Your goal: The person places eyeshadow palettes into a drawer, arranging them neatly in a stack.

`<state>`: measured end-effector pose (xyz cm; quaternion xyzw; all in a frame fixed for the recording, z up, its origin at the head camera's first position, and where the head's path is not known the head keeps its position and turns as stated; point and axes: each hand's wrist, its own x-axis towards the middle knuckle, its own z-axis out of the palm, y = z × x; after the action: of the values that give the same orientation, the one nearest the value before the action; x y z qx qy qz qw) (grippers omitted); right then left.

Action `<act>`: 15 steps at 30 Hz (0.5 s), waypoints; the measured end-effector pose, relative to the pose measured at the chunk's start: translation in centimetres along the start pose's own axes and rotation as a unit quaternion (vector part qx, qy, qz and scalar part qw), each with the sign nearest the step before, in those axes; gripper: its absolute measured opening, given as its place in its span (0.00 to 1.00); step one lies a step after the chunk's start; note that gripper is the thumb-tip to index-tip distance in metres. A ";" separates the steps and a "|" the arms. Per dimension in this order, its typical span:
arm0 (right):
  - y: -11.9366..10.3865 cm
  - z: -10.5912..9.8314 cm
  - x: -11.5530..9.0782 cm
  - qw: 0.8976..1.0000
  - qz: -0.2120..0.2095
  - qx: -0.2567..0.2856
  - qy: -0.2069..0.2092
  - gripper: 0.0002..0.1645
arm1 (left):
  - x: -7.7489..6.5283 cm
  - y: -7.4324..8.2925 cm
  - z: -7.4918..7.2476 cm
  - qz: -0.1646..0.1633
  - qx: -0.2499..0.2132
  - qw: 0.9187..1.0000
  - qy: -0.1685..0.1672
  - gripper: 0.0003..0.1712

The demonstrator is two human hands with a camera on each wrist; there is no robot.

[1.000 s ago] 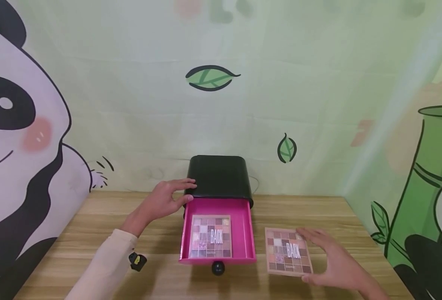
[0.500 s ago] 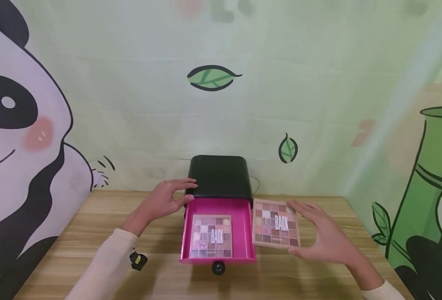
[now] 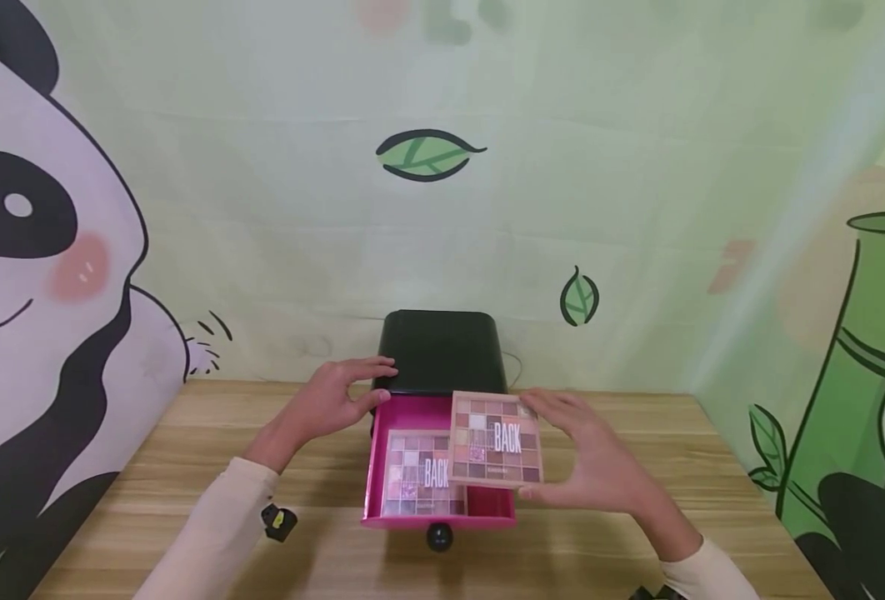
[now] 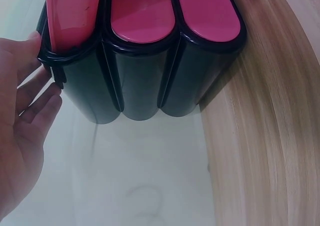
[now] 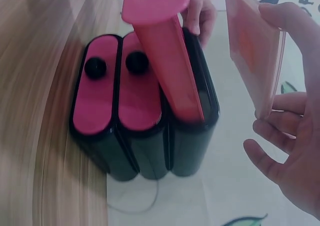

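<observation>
Between thumb and fingers, my right hand [image 3: 592,458] grips a square eyeshadow palette [image 3: 497,442] lettered "BACK", by its right side. It is held flat above the right part of a pulled-out pink drawer [image 3: 408,412]. A matching palette [image 3: 412,479] lies inside at the left, its right edge overlapped by the held one in the head view. The drawer belongs to a black cabinet [image 3: 442,350]. My left hand [image 3: 333,396] rests on the cabinet's upper left edge, fingers extended over the top and thumb by the front corner. The right wrist view shows the held palette [image 5: 255,51] edge-on.
Below the pulled-out drawer, two more pink drawers [image 5: 97,103] are closed, with round black knobs [image 5: 137,62]. The cabinet stands on a wooden table [image 3: 600,542], close to a printed backdrop [image 3: 322,250]. A thin cord [image 3: 516,367] shows behind it.
My right hand has carried the palette up and leftward from beside the drawer to above it. The left hand stays at the cabinet's edge; the drawer has not moved.
</observation>
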<state>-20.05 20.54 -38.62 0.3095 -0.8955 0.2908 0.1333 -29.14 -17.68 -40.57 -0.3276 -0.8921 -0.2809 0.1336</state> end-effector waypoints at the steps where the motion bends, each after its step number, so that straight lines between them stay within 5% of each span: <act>1: -0.2 0.3 0.2 1.000 -0.003 0.005 -0.001 0.65 | 0.0 0.0 0.0 0.000 0.000 1.000 0.001 0.25; 15: -2.2 3.2 2.3 0.999 -0.013 0.016 -0.041 0.65 | 0.0 0.0 0.0 -0.005 0.001 1.000 -0.003 0.25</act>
<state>-20.65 16.11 -39.20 0.3346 -0.8915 0.2903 0.0950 -29.14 -17.70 -40.55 -0.3243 -0.8943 -0.2799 0.1296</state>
